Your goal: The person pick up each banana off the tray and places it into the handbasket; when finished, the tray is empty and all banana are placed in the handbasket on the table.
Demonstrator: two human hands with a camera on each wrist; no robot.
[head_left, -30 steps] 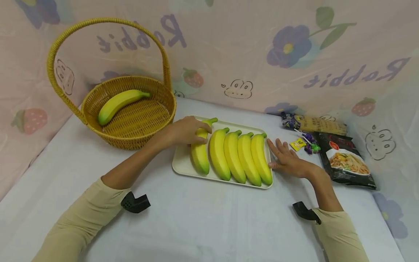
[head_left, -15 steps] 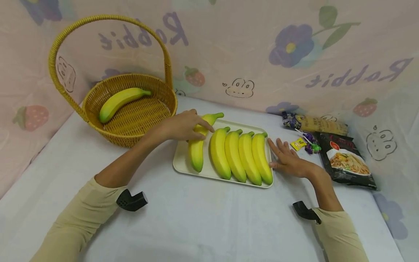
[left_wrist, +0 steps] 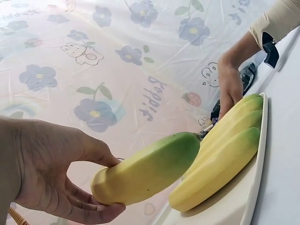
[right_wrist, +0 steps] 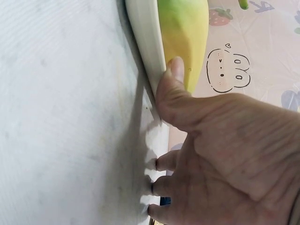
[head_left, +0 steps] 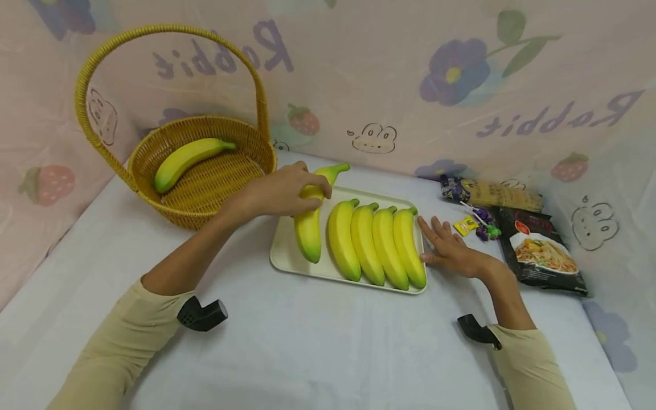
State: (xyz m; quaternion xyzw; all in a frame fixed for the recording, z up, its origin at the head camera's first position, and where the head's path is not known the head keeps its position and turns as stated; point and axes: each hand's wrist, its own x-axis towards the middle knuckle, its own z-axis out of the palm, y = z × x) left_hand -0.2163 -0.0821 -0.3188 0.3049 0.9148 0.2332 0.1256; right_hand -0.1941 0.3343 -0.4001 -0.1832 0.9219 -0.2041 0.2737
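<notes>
At far left on the tabletop (head_left: 307, 347): wicker basket (head_left: 217, 173) with a tall arched handle (head_left: 169, 28), one banana (head_left: 189, 162) lying inside toward its left side.

Next, left hand (head_left: 284, 191): thumb and fingers clamped round a second banana (head_left: 310, 230), nearer the stem end, green tip hanging low over the left part of the tray (head_left: 286, 250). Looks lifted clear. Grip is off-centre, so the tip may swing; hold firm without squeezing hard, keep the wrist steady. Get the low tip above rim height before any sideways move, or it could snag. Watch the near side of the basket too: in the head view the left wrist overlaps its edge.

Right of that, four bananas (head_left: 366, 246) side by side on the tray, stems to the back, small gap to the held one. Keep that gap so the row doesn't get nudged.

Right hand (head_left: 451, 253): well apart from the left, holding nothing, fingers spread, thumb at the tray's right edge. Decent brace; light pressure should do, a hard push would probably slide the tray left.

Far right: black noodle bag (head_left: 545, 250), yellow candy wrapper (head_left: 465, 225). Keep the right forearm off them.
</notes>
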